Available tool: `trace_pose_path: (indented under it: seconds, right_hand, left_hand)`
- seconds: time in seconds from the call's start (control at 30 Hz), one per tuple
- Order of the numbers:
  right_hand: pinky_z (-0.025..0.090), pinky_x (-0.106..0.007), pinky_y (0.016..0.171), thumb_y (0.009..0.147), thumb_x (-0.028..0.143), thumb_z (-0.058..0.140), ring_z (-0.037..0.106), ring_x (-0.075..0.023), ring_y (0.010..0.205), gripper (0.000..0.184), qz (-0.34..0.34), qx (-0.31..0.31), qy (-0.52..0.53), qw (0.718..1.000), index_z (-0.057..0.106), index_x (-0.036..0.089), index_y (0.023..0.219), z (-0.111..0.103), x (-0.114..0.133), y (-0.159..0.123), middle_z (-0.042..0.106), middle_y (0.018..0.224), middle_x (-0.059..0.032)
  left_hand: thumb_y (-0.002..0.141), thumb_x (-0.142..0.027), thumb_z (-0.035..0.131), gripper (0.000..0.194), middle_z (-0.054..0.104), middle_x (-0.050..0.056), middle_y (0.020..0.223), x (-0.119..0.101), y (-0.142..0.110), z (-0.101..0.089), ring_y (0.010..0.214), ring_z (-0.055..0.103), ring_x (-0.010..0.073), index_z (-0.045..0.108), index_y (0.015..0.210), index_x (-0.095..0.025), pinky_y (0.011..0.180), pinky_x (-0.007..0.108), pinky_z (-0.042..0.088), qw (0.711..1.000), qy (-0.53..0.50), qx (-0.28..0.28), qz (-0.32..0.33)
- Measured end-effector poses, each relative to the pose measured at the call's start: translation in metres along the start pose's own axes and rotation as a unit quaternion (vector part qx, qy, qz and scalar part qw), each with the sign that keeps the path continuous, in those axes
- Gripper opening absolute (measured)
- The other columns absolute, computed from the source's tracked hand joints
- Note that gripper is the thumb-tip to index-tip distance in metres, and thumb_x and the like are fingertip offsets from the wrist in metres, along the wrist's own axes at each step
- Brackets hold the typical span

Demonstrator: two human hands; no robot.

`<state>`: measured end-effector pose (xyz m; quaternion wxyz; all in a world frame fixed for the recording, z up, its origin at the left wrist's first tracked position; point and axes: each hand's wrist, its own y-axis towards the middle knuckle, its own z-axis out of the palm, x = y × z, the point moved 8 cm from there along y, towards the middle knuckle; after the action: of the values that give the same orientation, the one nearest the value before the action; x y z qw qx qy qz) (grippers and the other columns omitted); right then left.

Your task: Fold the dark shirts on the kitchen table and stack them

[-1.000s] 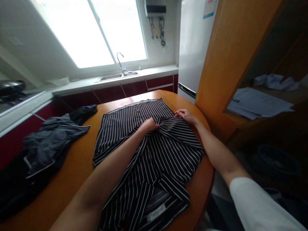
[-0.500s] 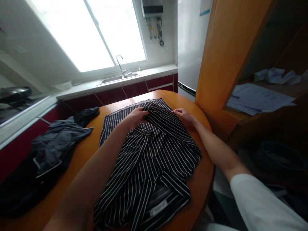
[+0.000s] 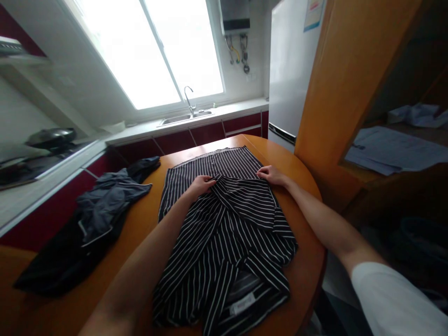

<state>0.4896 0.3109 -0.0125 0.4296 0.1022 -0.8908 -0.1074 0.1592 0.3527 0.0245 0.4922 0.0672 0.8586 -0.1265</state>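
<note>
A black shirt with white stripes [image 3: 238, 233] lies spread on the wooden table [image 3: 140, 247], its collar and white label toward me and its hem at the far side. Both sleeves are folded in over the body. My left hand [image 3: 202, 185] pinches the end of a sleeve near the middle of the shirt. At the shirt's right edge, my right hand [image 3: 271, 175] has its fingers closed on the striped cloth, where the sleeve fold meets the side.
Dark and grey clothes [image 3: 108, 200] lie in a heap on the table's left side. Beyond the table are a counter with a sink [image 3: 185, 117] and a pan [image 3: 52, 137]. A fridge [image 3: 292, 70] and a wooden shelf with papers [image 3: 395, 147] stand to the right.
My left hand has lowered the sleeve end onto the shirt's middle, so the sleeve lies flatter across it. My right hand has moved slightly nearer along the right edge. The camera view has shifted.
</note>
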Motion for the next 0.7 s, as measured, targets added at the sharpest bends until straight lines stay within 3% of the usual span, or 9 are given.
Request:
trace_pose_path:
  seconds: [0.17, 0.3, 0.43, 0.57, 0.7]
  right_hand:
    - [0.050, -0.028, 0.079, 0.088, 0.050, 0.063, 0.067, -0.0185, 0.080, 0.033, -0.023, 0.020, -0.018, 0.999, 0.079, 0.022, 0.088, -0.001, 0.014, -0.005, 0.076, 0.083, -0.0017]
    - [0.050, -0.029, 0.080, 0.082, 0.040, 0.071, 0.067, -0.0183, 0.082, 0.022, -0.047, 0.047, -0.020, 0.998, 0.079, 0.024, 0.094, 0.002, 0.024, -0.010, 0.075, 0.087, -0.0019]
    - [0.050, -0.029, 0.082, 0.083, 0.029, 0.066, 0.066, -0.0179, 0.084, 0.018, -0.037, 0.059, 0.002, 0.998, 0.078, 0.023, 0.095, 0.002, 0.020, -0.010, 0.074, 0.089, -0.0021]
    - [0.048, -0.033, 0.091, 0.083, 0.024, 0.066, 0.065, -0.0207, 0.094, 0.016, -0.029, -0.004, -0.026, 0.999, 0.076, 0.022, 0.095, -0.016, 0.032, -0.015, 0.073, 0.100, -0.0053]
    - [0.048, -0.036, 0.088, 0.087, 0.029, 0.063, 0.063, -0.0230, 0.092, 0.011, -0.044, -0.065, -0.095, 0.992, 0.072, 0.023, 0.089, -0.031, 0.083, -0.059, 0.069, 0.095, -0.0078]
  left_hand:
    - [0.073, -0.030, 0.082, 0.025, 0.071, 0.004, 0.083, 0.016, 0.010, -0.003, 0.071, 0.064, 0.0122, 0.075, 0.089, -0.013, 0.060, 0.020, 0.054, 1.000, -0.002, 0.012, -0.004]
    - [0.073, -0.026, 0.083, 0.020, 0.072, 0.005, 0.084, 0.023, 0.011, -0.004, 0.073, 0.065, 0.0128, 0.074, 0.084, -0.013, 0.061, 0.021, 0.056, 0.999, -0.011, 0.023, -0.021]
    - [0.071, -0.026, 0.086, 0.024, 0.072, 0.006, 0.091, 0.023, 0.005, 0.000, 0.079, 0.067, 0.0144, 0.073, 0.086, -0.013, 0.065, 0.022, 0.058, 0.998, -0.049, 0.034, -0.033]
    - [0.068, -0.024, 0.087, 0.023, 0.070, 0.004, 0.084, 0.023, 0.000, 0.000, 0.071, 0.065, 0.0124, 0.072, 0.082, -0.013, 0.065, 0.024, 0.058, 0.999, -0.035, 0.027, -0.032]
    - [0.073, -0.030, 0.083, 0.020, 0.067, 0.002, 0.070, 0.023, -0.001, -0.001, 0.058, 0.058, 0.0096, 0.073, 0.079, -0.013, 0.056, 0.021, 0.050, 0.999, 0.008, 0.045, -0.024]
